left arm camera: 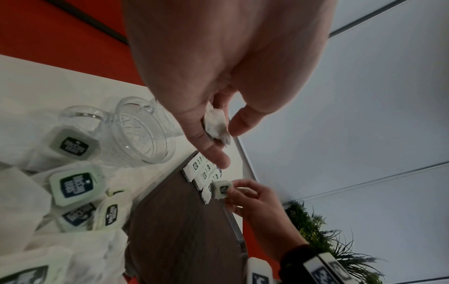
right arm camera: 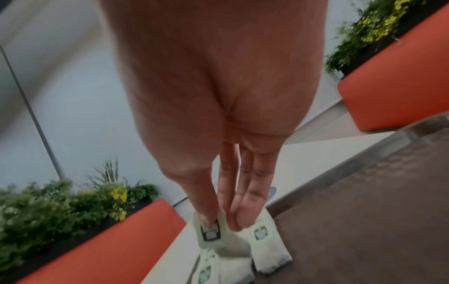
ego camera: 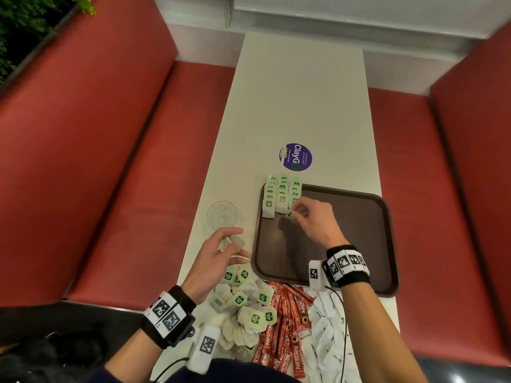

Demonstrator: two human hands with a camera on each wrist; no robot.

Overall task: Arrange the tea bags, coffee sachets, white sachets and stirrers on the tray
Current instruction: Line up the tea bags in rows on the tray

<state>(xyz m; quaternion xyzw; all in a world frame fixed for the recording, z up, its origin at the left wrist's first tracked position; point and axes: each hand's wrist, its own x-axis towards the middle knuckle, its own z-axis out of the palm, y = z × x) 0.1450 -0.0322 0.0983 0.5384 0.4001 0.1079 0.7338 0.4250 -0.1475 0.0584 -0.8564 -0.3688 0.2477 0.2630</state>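
- The long white table [ego camera: 290, 106] is carrying everything; the dark brown rectangular plastic tray [ego camera: 359, 217] is lying near its front edge, toward three o'clock of the person.
- On the tray's eleven o'clock corner, the rows of pale green-tagged paper tea bags [ego camera: 280, 193] are overlapping like shingles, their far ends hanging over the rim.
- At six o'clock of the tray, off it, the loose heap of tea bags [ego camera: 243, 302], the red coffee sachets [ego camera: 287, 322] and the white sachets [ego camera: 329, 324] are waiting; I cannot pick out any stirrers.
- A clear cut-glass mug [ego camera: 222, 214] is standing at nine o'clock of the tray.
- The right hand [ego camera: 315, 219] is pinching a green-tagged tea bag [right arm camera: 210, 230] by its tag between thumb and fingertips, over the near end of the rightmost row.
- The left hand [ego camera: 218, 255] is lightly grasping another whitish tea bag [left arm camera: 216, 123], held ready at nine o'clock of the tray.
- To do this well, I judge the right hand should be lowering its bag tag-up, overlapping the last one evenly, releasing without nudging the neighbours.
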